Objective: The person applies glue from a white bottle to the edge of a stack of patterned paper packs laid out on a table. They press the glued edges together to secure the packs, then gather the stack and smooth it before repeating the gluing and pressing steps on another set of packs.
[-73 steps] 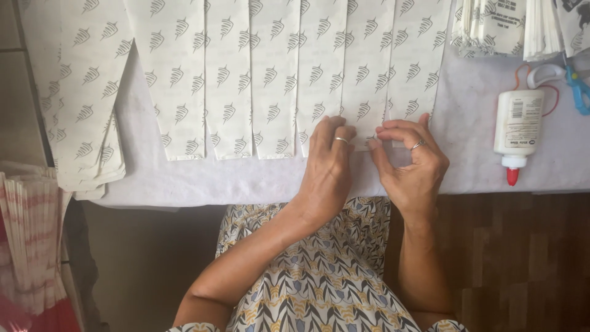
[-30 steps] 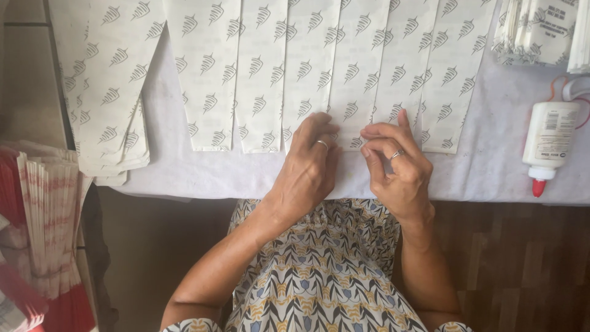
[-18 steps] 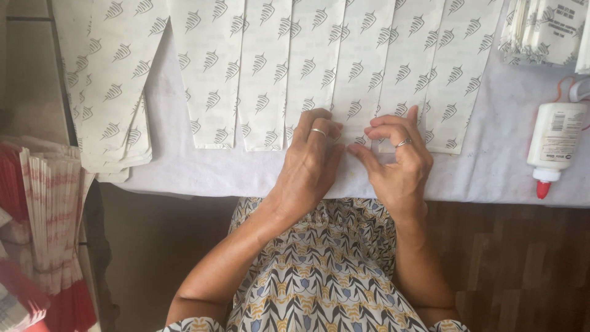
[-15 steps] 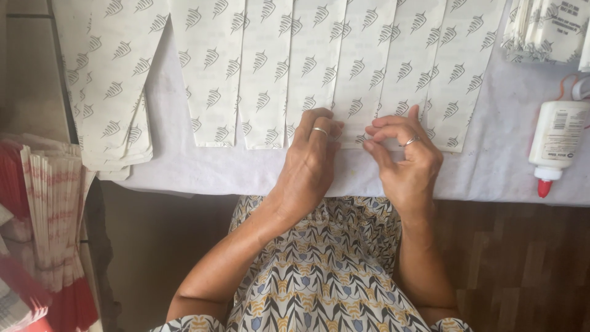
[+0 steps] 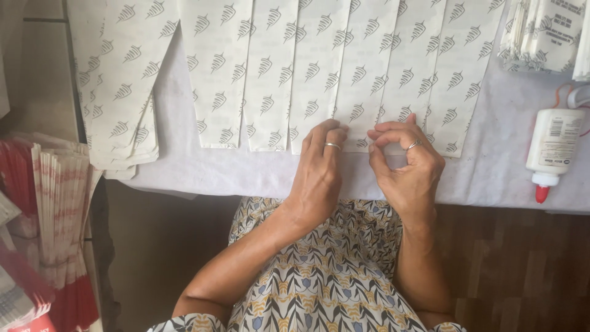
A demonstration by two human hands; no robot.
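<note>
A fanned row of white paper sheets (image 5: pixel 319 67) printed with small grey leaf marks lies overlapped on a pale cloth-covered table (image 5: pixel 491 178). My left hand (image 5: pixel 319 175) rests flat with its fingertips on the bottom edge of one sheet near the middle. My right hand (image 5: pixel 405 166), close beside it, has its fingers curled and pinches the bottom edge of the neighbouring sheet. Each hand wears a ring.
A white glue bottle with a red tip (image 5: pixel 550 150) lies at the table's right edge. A stack of printed paper (image 5: pixel 541 34) sits at top right, more patterned sheets (image 5: pixel 120 104) at the left. Red-and-white folded papers (image 5: pixel 55 203) stand lower left.
The view has shifted slightly so the table sits lower and to the right. My hands have stayed at the sheets' bottom edges; the right fingers have curled tighter on the edge.
</note>
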